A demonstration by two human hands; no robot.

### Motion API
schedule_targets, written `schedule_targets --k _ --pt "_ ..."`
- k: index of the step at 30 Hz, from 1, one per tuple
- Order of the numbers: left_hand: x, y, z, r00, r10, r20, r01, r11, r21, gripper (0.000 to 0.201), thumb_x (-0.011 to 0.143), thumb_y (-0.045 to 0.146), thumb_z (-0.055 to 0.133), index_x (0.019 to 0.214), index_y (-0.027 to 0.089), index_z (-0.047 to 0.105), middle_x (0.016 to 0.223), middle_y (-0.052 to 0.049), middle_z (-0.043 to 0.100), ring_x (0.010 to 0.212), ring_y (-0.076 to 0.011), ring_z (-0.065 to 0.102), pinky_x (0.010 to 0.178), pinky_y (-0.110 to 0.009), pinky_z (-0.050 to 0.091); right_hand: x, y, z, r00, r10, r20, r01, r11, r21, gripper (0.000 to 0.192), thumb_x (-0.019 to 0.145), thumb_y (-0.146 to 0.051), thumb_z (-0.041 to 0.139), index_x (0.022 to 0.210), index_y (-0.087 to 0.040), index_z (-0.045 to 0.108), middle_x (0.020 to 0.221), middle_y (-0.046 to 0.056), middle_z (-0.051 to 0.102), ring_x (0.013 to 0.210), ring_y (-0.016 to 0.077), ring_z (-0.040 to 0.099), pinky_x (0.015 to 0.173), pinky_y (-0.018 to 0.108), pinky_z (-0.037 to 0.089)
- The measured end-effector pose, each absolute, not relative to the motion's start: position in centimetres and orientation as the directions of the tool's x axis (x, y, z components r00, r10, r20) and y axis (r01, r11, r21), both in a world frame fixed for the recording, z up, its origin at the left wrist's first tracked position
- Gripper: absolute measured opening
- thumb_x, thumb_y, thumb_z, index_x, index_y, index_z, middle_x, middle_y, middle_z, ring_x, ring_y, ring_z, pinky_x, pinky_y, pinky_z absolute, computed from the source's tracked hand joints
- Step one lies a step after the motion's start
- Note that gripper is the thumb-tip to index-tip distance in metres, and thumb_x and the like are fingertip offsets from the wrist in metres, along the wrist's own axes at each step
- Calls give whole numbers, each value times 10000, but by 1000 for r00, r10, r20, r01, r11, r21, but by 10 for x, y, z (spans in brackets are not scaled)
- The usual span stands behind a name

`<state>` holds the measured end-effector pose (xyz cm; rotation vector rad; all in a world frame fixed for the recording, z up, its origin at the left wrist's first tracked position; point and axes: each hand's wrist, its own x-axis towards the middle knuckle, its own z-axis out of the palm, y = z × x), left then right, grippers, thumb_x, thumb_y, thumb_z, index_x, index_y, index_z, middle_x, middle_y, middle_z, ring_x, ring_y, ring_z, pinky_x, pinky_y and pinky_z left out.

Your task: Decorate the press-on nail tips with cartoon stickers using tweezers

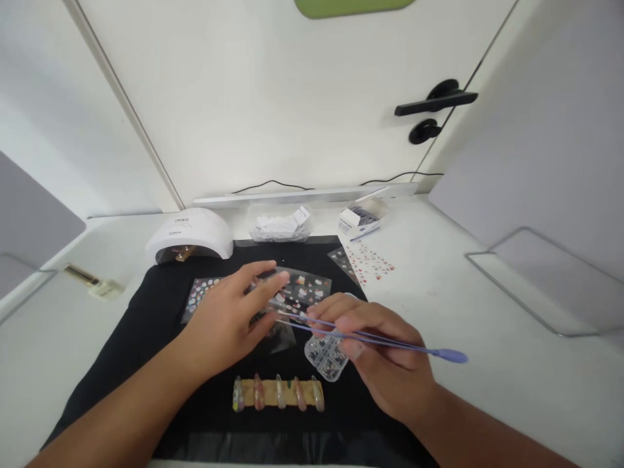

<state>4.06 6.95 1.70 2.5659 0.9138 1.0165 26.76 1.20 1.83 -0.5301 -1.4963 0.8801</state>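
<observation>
A single camera is riding on the person's head, looking forward and steeply down across the white worktop (414, 279). The left hand (224, 315) and right hand (390, 364) are showing close below it, with the forearms (131, 403) reaching in from the lower corners. Past them, the view is taking in the far edge of the worktop and facing a white door (273, 97), whose top is running out of frame. Grey panels (550, 169) are leaning outward along both sides, as the view is spreading wide.

White door (292, 97) with 1 black handle (436, 103).
</observation>
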Motion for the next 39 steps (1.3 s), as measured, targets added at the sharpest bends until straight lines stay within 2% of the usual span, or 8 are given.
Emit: schedule_targets --k 4,6,8,11,15,24,34,39 --pt "39 64 17 483 681 551 269 -714 647 798 883 340 697 1536 470 258 1609 -74 245 1143 -273 578 1032 -511 500 271 11 18 -122 779 615 -201 587 -784 173 941 -266 620 1067 -327 721 878 40 749 887 222 703 806 432 580" --pt "39 61 17 442 739 508 178 -628 758 791 915 385 657 1558 451 200 1619 -94 228 1121 -268 596 977 -494 542 273 10 20 -131 782 610 -207 580 -788 173 939 -261 622 1065 -323 722 894 45 752 880 225 704 806 440 584" --pt "42 59 18 426 786 449 95 -532 841 751 934 399 636 1556 433 217 1556 -117 353 1074 -257 631 879 -444 593 275 10 21 -138 783 606 -207 576 -791 176 940 -260 619 1068 -323 720 902 49 751 868 226 704 801 448 588" --pt "45 58 19 419 821 387 -15 -419 908 656 925 382 666 1503 408 356 1221 -84 617 948 -217 668 774 -359 609 277 10 22 -153 778 609 -198 580 -790 175 935 -272 624 1069 -323 725 890 48 748 842 226 704 798 454 592" --pt "48 57 20 369 855 364 -111 -348 931 505 896 309 715 1365 352 535 904 -12 631 759 -141 630 663 -247 566 278 10 24 -169 769 617 -181 591 -786 178 929 -275 632 1064 -326 736 870 47 744 819 222 703 777 443 595" --pt "47 51 26 348 867 356 -108 -341 934 255 824 105 733 1018 270 732 813 5 648 698 -114 612 601 -194 531 277 9 21 -169 775 609 -198 578 -791 184 941 -251 610 1071 -320 719 908 51 740 823 223 687 807 471 573" --pt "45 48 27 384 848 365 -127 -343 931 324 819 70 739 1070 276 740 828 8 651 738 -111 635 673 -191 562 276 8 18 -124 760 638 -133 625 -770 211 939 -253 610 1111 -316 713 913 58 734 842 240 697 790 470 584" --pt "43 48 26 417 819 395 -171 -356 919 429 767 57 797 1123 281 712 851 24 641 764 -85 622 713 -147 544 277 13 15 -142 686 713 -183 690 -701 253 918 -175 605 1142 -236 706 937 76 739 869 240 698 799 460 584"
